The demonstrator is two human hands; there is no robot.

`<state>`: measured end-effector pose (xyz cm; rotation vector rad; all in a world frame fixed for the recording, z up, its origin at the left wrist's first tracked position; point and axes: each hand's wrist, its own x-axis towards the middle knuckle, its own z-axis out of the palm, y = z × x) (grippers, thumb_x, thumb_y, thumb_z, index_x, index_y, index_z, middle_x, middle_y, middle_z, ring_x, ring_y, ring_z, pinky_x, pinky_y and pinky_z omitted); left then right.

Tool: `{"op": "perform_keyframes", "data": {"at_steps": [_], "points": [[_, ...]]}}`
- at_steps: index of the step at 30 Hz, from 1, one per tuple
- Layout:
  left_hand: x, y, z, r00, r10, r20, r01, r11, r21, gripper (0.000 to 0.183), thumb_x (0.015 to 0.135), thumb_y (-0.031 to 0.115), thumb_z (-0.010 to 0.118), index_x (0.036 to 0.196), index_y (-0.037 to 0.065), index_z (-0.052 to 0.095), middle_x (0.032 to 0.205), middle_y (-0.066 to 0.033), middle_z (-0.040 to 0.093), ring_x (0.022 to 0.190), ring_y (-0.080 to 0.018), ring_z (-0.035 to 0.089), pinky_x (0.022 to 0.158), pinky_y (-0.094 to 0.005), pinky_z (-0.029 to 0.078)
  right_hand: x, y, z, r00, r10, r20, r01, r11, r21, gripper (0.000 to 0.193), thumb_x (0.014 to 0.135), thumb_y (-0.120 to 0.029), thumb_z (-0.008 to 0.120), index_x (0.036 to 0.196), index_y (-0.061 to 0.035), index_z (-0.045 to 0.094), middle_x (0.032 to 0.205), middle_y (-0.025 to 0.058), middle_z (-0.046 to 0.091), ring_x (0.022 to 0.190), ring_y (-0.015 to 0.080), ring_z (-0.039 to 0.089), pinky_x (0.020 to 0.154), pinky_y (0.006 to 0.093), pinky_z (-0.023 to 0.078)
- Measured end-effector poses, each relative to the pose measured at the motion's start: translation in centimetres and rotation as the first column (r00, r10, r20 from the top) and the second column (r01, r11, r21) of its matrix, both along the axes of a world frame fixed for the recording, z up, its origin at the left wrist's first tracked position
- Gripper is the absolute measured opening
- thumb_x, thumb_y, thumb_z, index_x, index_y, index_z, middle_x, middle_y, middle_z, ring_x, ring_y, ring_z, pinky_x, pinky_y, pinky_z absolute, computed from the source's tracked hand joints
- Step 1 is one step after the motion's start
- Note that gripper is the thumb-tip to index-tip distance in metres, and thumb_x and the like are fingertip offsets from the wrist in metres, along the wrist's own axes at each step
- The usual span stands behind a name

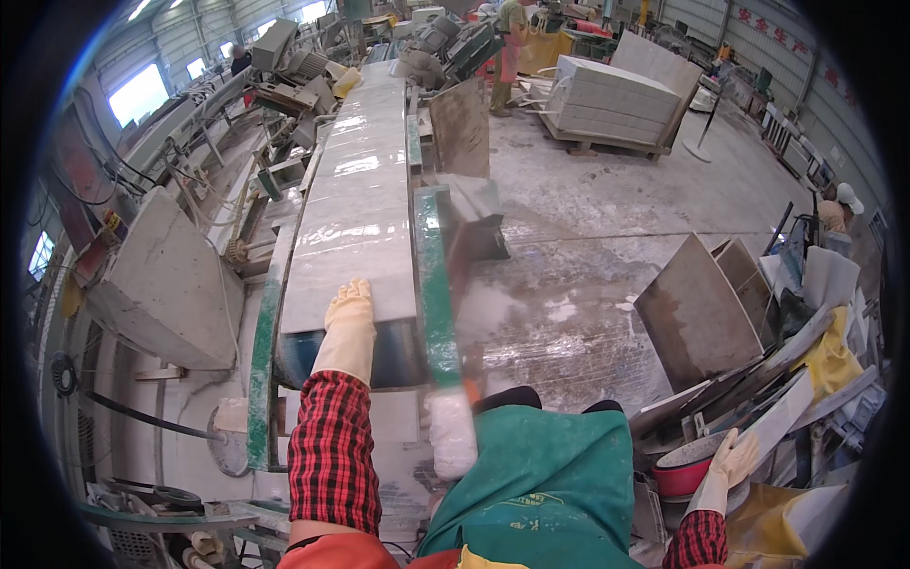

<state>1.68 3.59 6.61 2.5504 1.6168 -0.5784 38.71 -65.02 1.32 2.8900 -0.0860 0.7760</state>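
Observation:
My left hand (351, 308), in a cream rubber glove, lies on the near end of a pale stone slab (360, 256), its fingers stretched forward and holding nothing. The slab is the nearest of several wet, shiny slabs in a row along a conveyor (435, 284) with green side rails. Under the slab's near edge the dark blue conveyor roller (396, 353) shows. Off to the lower right, my right hand (733, 460), gloved alike, has its fingers extended beside a red tub (678, 484) and a long pale stone strip (777, 417). Whether it touches the strip I cannot tell.
Machines with motors (308, 64) stand over the conveyor's far end. A big pale block (166, 284) is on the left. Brown boards (701, 313) and a heap of offcuts lie right. A slab stack (611, 100) rests on a pallet beyond; other people are farther off.

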Motion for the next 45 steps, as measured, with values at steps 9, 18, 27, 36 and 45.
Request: {"op": "perform_keyframes", "data": {"at_steps": [9,18,27,36,45], "points": [[-0.3,0.0,0.3,1.000,-0.023,-0.010,0.023,1.000,0.005,0.105,0.072,0.012,0.077,0.154,0.012,0.012,0.161,-0.0068,0.015,0.147,-0.0235,0.020,0.118,-0.0330,0.024,3.0,-0.9,4.0,0.917,-0.180,-0.357,0.252,0.953,0.166,0.079,0.076,-0.061,0.068,0.134,-0.0101,0.052,0.132,0.0183,0.055,0.125,0.0374,0.047,0.104,0.0464,0.038],[-0.2,0.5,-0.4,0.998,-0.044,0.037,0.042,0.998,0.048,0.102,0.071,0.012,0.078,0.153,0.011,0.017,0.160,-0.0076,0.019,0.146,-0.0244,0.023,0.117,-0.0339,0.028,5.8,-4.4,0.7,0.904,-0.157,-0.398,0.301,0.894,0.331,0.085,0.070,-0.045,0.077,0.143,-0.0191,0.041,0.137,0.0226,0.048,0.128,0.0374,0.045,0.105,0.0481,0.038],[-1.0,1.9,-1.8,0.983,-0.097,0.157,0.082,0.992,0.101,0.093,0.071,0.007,0.074,0.150,0.010,0.025,0.156,-0.0113,0.028,0.143,-0.0269,0.029,0.115,-0.0342,0.031,5.0,-3.7,1.7,0.947,0.039,-0.320,0.163,0.799,0.579,0.079,0.063,-0.014,0.073,0.137,-0.0047,0.048,0.117,0.0201,0.061,0.111,0.0375,0.057,0.097,0.0441,0.045],[-1.8,-2.0,-1.0,0.487,-0.091,0.869,-0.050,0.990,0.132,0.058,0.075,-0.005,0.063,0.132,0.003,0.052,0.134,-0.0194,0.054,0.128,-0.0322,0.049,0.110,-0.0348,0.037,5.2,-3.0,12.2,0.974,0.043,-0.224,0.223,-0.390,0.893,0.056,0.066,-0.040,0.075,0.117,-0.0240,0.059,0.097,-0.0017,0.055,0.082,0.0196,0.055,0.075,0.0374,0.043],[13.1,-20.9,4.0,0.207,0.838,0.504,0.501,0.352,-0.791,0.054,0.099,0.030,0.054,0.142,0.004,0.037,0.137,-0.0207,0.050,0.123,-0.0274,0.053,0.103,-0.0392,0.045,0.6,16.6,13.4,0.618,0.785,-0.055,0.307,-0.177,0.935,0.066,0.069,-0.003,0.067,0.133,-0.0174,0.058,0.086,-0.0045,0.059,0.075,0.0071,0.056,0.073,0.0337,0.045]]}}
